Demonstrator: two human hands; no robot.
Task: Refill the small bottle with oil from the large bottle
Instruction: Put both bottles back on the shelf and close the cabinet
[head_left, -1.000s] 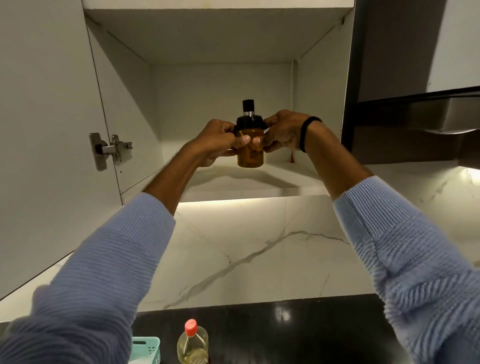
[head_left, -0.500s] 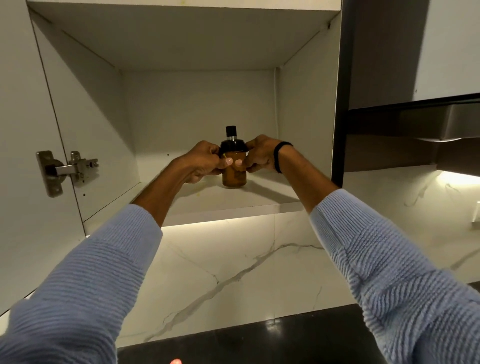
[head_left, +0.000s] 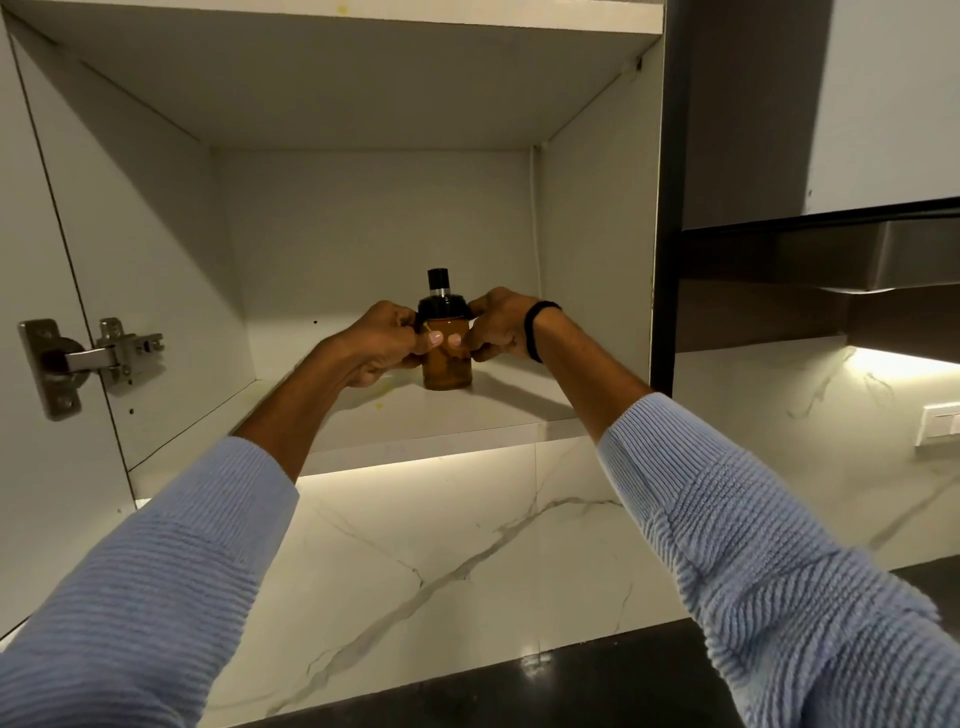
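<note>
The small bottle (head_left: 447, 364), amber glass with a black top and cap, stands upright on the floor of the open wall cabinet (head_left: 467, 410). My left hand (head_left: 387, 340) grips it from the left and my right hand (head_left: 496, 327) grips it from the right, both thumbs pressed on its front just under the black top. A black band circles my right wrist. The large bottle is out of view.
The cabinet door (head_left: 31, 260) stands open at the left, its metal hinge (head_left: 88, 361) jutting inward. A dark cabinet and hood (head_left: 810, 249) are at the right. Below run a marble backsplash (head_left: 467, 545), a black countertop (head_left: 545, 691) and a wall switch (head_left: 937, 423).
Both hands have carried the small bottle deeper into the cabinet and lowered it onto the shelf. The view has tilted up, so the large bottle on the counter has dropped out of view.
</note>
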